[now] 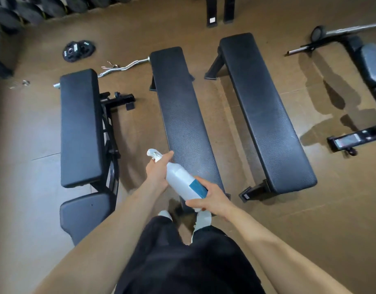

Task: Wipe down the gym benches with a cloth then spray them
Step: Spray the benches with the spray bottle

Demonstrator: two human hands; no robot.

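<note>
Fingers [195, 203] — curled round spray bottle [178, 177]

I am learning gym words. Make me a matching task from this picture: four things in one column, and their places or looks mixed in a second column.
Things
1. spray bottle
2. weight plates
3. curl bar
4. right hand

Places or looks
A. silver, on the floor between the far ends of the left bench and middle bench
B. gripping the bottle's base
C. black, round, flat on the floor
D. held over the middle bench's near end

Pairs: 1-D, 2-C, 3-A, 4-B
</note>
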